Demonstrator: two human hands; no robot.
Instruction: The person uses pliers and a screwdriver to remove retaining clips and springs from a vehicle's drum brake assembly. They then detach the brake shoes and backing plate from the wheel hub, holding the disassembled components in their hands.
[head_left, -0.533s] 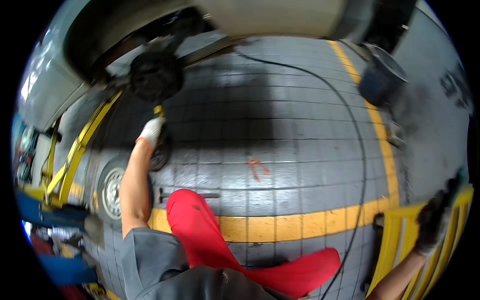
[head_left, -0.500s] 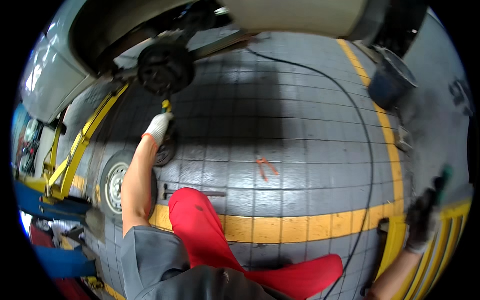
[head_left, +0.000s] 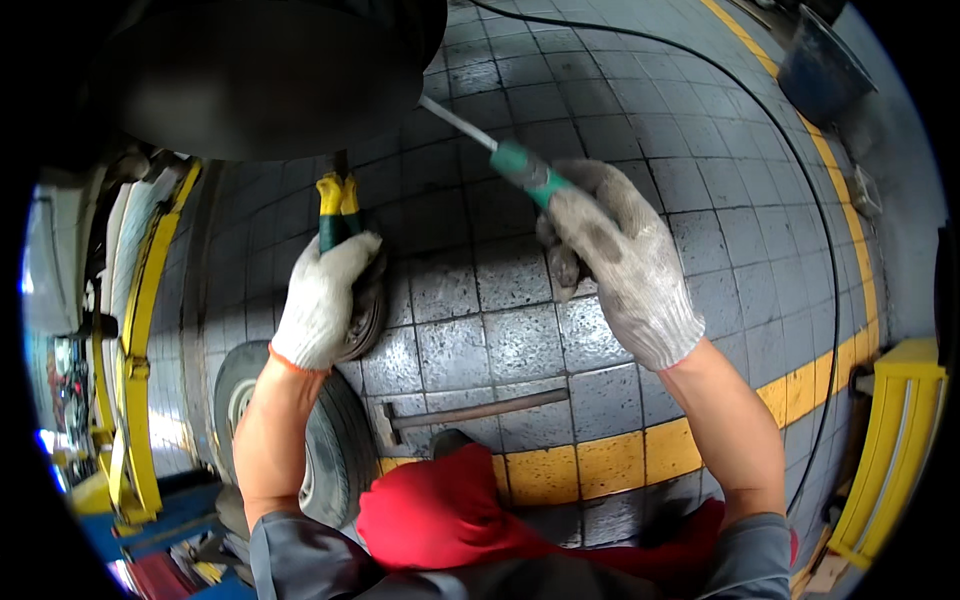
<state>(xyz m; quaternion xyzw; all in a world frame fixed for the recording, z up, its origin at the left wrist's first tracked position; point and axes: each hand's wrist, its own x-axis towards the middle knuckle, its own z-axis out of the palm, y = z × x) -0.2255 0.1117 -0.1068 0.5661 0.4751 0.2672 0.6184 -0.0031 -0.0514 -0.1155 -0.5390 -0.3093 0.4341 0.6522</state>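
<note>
My left hand (head_left: 322, 300), in a white knit glove, is closed around the green-and-yellow handles of a pair of pliers (head_left: 338, 215). The jaws of the pliers reach up under a large dark round car part (head_left: 270, 85) at the upper left. In my right hand (head_left: 630, 255), also gloved and dirty at the fingers, is a screwdriver (head_left: 525, 172) with a green handle. Its shaft points up and left, and the tip is at the right edge of the dark part, where I cannot tell if it touches.
A hammer (head_left: 480, 408) lies on the tiles beside a wheel with its tyre (head_left: 340, 450). Yellow lift arms (head_left: 140, 370) stand at the left. A black cable (head_left: 800, 180) curves along the right, near a dark bucket (head_left: 825, 75) and a yellow metal cabinet (head_left: 890, 450).
My right hand has come from the far right to the middle with the screwdriver. My left hand stays on the pliers. The view has moved closer to the dark round part.
</note>
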